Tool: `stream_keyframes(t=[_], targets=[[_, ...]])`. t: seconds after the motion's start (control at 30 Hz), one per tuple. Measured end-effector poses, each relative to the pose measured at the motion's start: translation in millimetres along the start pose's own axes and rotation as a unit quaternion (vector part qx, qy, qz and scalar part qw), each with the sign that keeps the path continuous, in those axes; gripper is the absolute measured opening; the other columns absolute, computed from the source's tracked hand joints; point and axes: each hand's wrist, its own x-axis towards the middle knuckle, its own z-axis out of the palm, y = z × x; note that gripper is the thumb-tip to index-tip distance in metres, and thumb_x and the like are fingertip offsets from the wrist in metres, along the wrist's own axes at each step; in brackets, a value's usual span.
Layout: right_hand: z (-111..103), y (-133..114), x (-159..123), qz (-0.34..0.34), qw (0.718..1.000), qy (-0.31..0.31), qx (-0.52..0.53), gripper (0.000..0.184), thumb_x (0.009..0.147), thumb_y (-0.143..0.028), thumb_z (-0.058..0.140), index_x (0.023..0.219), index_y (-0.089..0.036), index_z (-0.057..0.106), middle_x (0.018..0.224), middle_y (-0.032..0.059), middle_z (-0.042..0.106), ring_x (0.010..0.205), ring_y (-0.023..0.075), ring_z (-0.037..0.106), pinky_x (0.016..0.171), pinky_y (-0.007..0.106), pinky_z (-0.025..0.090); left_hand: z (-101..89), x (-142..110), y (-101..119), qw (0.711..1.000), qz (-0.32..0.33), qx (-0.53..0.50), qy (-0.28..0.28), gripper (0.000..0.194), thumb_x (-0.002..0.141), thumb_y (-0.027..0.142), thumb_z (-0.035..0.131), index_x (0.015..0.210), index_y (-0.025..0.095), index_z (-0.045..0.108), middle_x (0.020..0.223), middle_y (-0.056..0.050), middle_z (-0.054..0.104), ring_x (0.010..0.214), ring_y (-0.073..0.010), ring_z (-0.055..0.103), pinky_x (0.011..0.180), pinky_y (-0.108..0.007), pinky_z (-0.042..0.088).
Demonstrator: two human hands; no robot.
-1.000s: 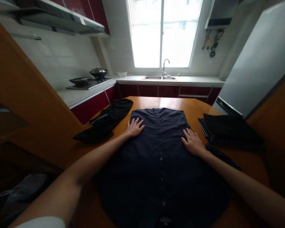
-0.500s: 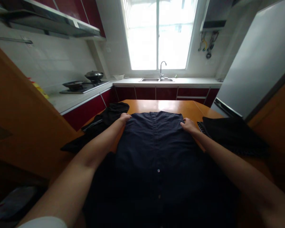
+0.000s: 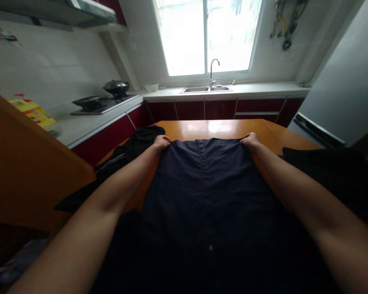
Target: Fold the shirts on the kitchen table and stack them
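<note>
A dark navy button-up shirt (image 3: 204,192) lies spread over the wooden table (image 3: 196,128), its far edge nearly straight between my two hands. My left hand (image 3: 162,142) pinches the far left corner of the cloth. At the far right corner, my right hand (image 3: 250,139) grips the same edge with closed fingers. A button placket runs down the middle, with one pale button showing. The near part of the shirt is dark and runs out of view at the bottom.
Dark clothing (image 3: 131,149) lies left of the shirt, and a folded black garment (image 3: 328,167) lies at right. Beyond the table are a sink (image 3: 196,89), a stove with a lidded wok (image 3: 115,86), a yellow bottle (image 3: 33,112) and a grey fridge (image 3: 334,85).
My right hand has moved outward and farther away, now at the far right corner. The shirt's far edge is straighter and wider. The view has tilted down and come closer.
</note>
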Motion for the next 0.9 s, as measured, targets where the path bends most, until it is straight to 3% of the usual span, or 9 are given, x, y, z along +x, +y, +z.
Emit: stream_keyframes(t=[0.17, 0.27, 0.33, 0.4, 0.5, 0.57, 0.73, 0.83, 0.9], targets=[[-8, 11, 6, 0.025, 0.998, 0.011, -0.061, 0.032, 0.074, -0.015, 0.067, 0.106, -0.014, 0.067, 0.11, 0.0152, 0.068, 0.101, 0.0279, 0.063, 0.09, 0.04, 0.05, 13.8, 16, 3, 0.995, 0.06, 0.07, 0.039, 0.019, 0.077, 0.01, 0.069, 0.096, 0.015, 0.07, 0.097, -0.006, 0.074, 0.091, -0.0176, 0.068, 0.085, -0.025, 0.052], [-12, 11, -1, 0.025, 0.996, 0.027, -0.087, 0.039, 0.078, -0.017, 0.065, 0.117, -0.013, 0.064, 0.119, 0.0184, 0.064, 0.112, 0.0313, 0.059, 0.095, 0.046, 0.046, 27.5, 13, 16, 0.987, 0.099, 0.117, 0.054, 0.022, 0.081, 0.011, 0.066, 0.102, 0.014, 0.07, 0.111, -0.011, 0.07, 0.108, -0.0244, 0.064, 0.099, -0.033, 0.047], [-10, 5, -11, -0.009, 0.991, 0.056, -0.118, 0.042, 0.084, -0.021, 0.061, 0.125, -0.012, 0.061, 0.13, 0.0217, 0.058, 0.123, 0.0352, 0.051, 0.101, 0.051, 0.041, 41.1, 8, 30, 0.979, 0.135, 0.145, 0.056, 0.028, 0.084, 0.014, 0.064, 0.111, 0.016, 0.07, 0.127, -0.014, 0.063, 0.124, -0.0303, 0.055, 0.109, -0.041, 0.04], [-4, -7, -23, -0.089, 0.982, 0.062, -0.154, 0.042, 0.09, -0.027, 0.056, 0.128, -0.012, 0.06, 0.136, 0.0222, 0.054, 0.129, 0.0369, 0.045, 0.105, 0.054, 0.037, 58.5, 4, 48, 0.969, 0.177, 0.168, 0.035, 0.033, 0.087, 0.02, 0.065, 0.119, 0.022, 0.068, 0.137, -0.011, 0.057, 0.133, -0.0324, 0.045, 0.114, -0.044, 0.033], [13, -32, -44, -0.227, 0.957, -0.026, -0.18, 0.043, 0.097, -0.036, 0.046, 0.131, -0.013, 0.061, 0.14, 0.0192, 0.055, 0.131, 0.0342, 0.046, 0.108, 0.05, 0.036, 87.3, 3, 74, 0.957, 0.217, 0.19, -0.025, 0.037, 0.087, 0.032, 0.068, 0.124, 0.029, 0.068, 0.137, -0.007, 0.06, 0.133, -0.031, 0.046, 0.114, -0.044, 0.033], [29, -48, -57, -0.279, 0.937, -0.097, -0.185, 0.048, 0.1, -0.04, 0.041, 0.136, -0.014, 0.057, 0.148, 0.0174, 0.051, 0.136, 0.0315, 0.043, 0.113, 0.048, 0.033, 104.4, 6, 87, 0.954, 0.216, 0.201, -0.052, 0.038, 0.086, 0.037, 0.07, 0.123, 0.027, 0.069, 0.132, -0.008, 0.064, 0.128, -0.0312, 0.05, 0.111, -0.045, 0.036], [63, -69, -75, -0.302, 0.912, -0.198, -0.194, 0.057, 0.103, -0.05, 0.031, 0.149, -0.019, 0.045, 0.164, 0.012, 0.03, 0.152, 0.0304, 0.02, 0.119, 0.059, 0.018, 127.0, 15, 100, 0.958, 0.176, 0.214, -0.07, 0.03, 0.082, 0.041, 0.075, 0.106, 0.025, 0.075, 0.112, -0.008, 0.072, 0.114, -0.0283, 0.059, 0.102, -0.042, 0.042], [68, -70, -80, -0.301, 0.912, -0.195, -0.197, 0.059, 0.103, -0.05, 0.029, 0.153, -0.019, 0.039, 0.165, 0.0121, 0.026, 0.153, 0.0302, 0.017, 0.12, 0.061, 0.013, 129.1, 19, 102, 0.959, 0.17, 0.212, -0.08, 0.021, 0.082, 0.037, 0.076, 0.099, 0.024, 0.075, 0.103, -0.005, 0.072, 0.105, -0.0245, 0.062, 0.096, -0.035, 0.045], [67, -69, -82, -0.306, 0.914, -0.184, -0.196, 0.059, 0.103, -0.046, 0.028, 0.153, -0.017, 0.038, 0.165, 0.0122, 0.027, 0.152, 0.0301, 0.019, 0.12, 0.06, 0.013, 129.1, 20, 103, 0.958, 0.179, 0.209, -0.074, 0.02, 0.083, 0.035, 0.075, 0.1, 0.025, 0.074, 0.109, -0.005, 0.07, 0.11, -0.0252, 0.059, 0.097, -0.036, 0.045]])
